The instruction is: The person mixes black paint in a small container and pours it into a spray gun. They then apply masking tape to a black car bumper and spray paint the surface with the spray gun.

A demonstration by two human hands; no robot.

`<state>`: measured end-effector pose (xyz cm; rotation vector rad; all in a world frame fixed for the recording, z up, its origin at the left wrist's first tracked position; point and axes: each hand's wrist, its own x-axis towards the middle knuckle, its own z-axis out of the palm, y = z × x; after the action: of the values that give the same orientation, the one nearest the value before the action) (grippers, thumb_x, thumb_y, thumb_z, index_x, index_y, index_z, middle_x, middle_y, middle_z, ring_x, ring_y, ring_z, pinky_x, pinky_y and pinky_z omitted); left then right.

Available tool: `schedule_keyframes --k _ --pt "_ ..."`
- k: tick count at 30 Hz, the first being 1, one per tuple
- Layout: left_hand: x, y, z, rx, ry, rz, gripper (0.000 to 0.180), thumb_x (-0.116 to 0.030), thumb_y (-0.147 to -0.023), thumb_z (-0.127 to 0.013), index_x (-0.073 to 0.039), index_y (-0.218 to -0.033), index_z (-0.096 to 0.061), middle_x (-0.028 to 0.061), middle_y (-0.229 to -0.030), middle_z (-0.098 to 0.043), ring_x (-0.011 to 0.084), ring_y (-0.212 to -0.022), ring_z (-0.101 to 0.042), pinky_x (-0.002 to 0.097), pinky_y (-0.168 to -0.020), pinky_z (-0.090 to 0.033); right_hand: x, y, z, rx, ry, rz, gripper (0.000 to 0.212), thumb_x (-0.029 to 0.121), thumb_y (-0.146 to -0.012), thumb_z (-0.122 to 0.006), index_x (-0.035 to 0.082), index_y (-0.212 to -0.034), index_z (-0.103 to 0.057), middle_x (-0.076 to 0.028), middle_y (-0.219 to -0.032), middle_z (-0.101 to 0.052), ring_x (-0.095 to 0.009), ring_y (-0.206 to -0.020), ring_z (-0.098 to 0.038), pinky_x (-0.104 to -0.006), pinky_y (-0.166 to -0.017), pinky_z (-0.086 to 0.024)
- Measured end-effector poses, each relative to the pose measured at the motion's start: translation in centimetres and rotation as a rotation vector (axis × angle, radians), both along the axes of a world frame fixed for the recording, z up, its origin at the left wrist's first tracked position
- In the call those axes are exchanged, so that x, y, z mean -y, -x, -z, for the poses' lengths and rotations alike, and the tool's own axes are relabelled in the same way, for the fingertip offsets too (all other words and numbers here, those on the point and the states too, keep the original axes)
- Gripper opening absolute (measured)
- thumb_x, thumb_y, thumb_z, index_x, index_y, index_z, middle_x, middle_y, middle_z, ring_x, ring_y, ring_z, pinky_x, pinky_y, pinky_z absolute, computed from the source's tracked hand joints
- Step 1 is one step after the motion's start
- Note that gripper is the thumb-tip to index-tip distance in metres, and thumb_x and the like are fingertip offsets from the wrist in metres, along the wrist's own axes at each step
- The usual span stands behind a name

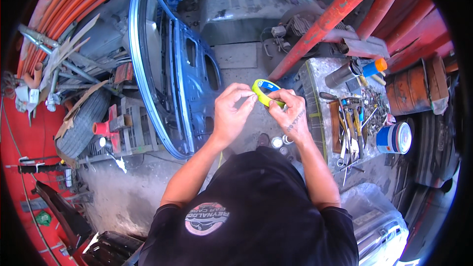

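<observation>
A blue metal car door with an open window frame [189, 74] stands upright just left of the hands, and a worn red metal post [325, 22] slants up beyond them to the right. Further left lie a dark rubber tyre [84, 130] and a bundle of long orange pipes [66, 12].

The right hand's grip [291, 111] is closed, thumb against fingers, around the near right side of a ring-shaped, yellow-green roll of tape [261, 97] with a blue inner label, held in the air in front of the body. The left hand's grip [230, 113] has thumb and forefinger tips nearly together at the roll's left edge; whether they pinch the tape cannot be told.

A grey desk [313, 81] at right carries scattered hand tools [352, 123], a dark grey cylinder [340, 74] and a blue tin with a pale lid [389, 139]. Beneath is a grey concrete floor [118, 192].
</observation>
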<state>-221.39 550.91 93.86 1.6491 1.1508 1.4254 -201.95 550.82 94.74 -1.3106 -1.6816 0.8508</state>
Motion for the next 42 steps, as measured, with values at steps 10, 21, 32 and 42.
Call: schedule_keyframes --k 10,21,32,42 --pt "0.2 -2.4 1.1 -0.187 -0.230 -0.012 0.011 0.006 -0.085 -0.077 0.002 -0.093 -0.071 0.0129 -0.095 -0.070 0.0261 -0.087 -0.067 0.0358 -0.078 -0.054 0.1 -1.6 2.8 0.014 -0.055 0.183 0.021 0.011 -0.079 -0.070 0.001 -0.097 -0.076 -0.021 -0.086 -0.072 -0.037 -0.084 -0.068 -0.0449 -0.078 -0.054" --pt "-3.4 -3.2 -3.9 0.013 -0.238 -0.158 0.005 0.004 -0.094 -0.072 0.003 -0.098 -0.069 0.0115 -0.104 -0.067 0.0183 -0.094 -0.062 0.0295 -0.082 -0.050 -3.3 -16.9 0.7 -0.384 -0.097 0.546 0.026 0.012 -0.096 -0.056 -0.004 -0.110 -0.072 -0.011 -0.087 -0.076 -0.013 -0.079 -0.069 -0.0276 -0.073 -0.053" --pt "1.3 -2.9 3.9 0.132 0.411 -0.279 0.009 -0.001 -0.091 -0.075 0.007 -0.095 -0.075 0.0105 -0.101 -0.071 0.0189 -0.096 -0.067 0.0304 -0.086 -0.052 -31.3 -45.4 15.2 1.058 -0.286 0.397 0.031 0.013 -0.102 -0.052 0.000 -0.124 -0.068 -0.028 -0.100 -0.072 -0.045 -0.092 -0.070 -0.0516 -0.078 -0.055" --pt "14.2 0.2 8.3 0.386 0.719 -0.517 0.013 -0.009 -0.096 -0.073 0.003 -0.101 -0.076 0.0083 -0.101 -0.070 0.0165 -0.096 -0.066 0.0316 -0.087 -0.052 -33.3 -43.0 5.5 0.921 -0.216 0.111 0.043 0.022 -0.107 -0.057 -0.002 -0.142 -0.061 -0.025 -0.137 -0.067 -0.036 -0.122 -0.068 -0.0431 -0.100 -0.053"
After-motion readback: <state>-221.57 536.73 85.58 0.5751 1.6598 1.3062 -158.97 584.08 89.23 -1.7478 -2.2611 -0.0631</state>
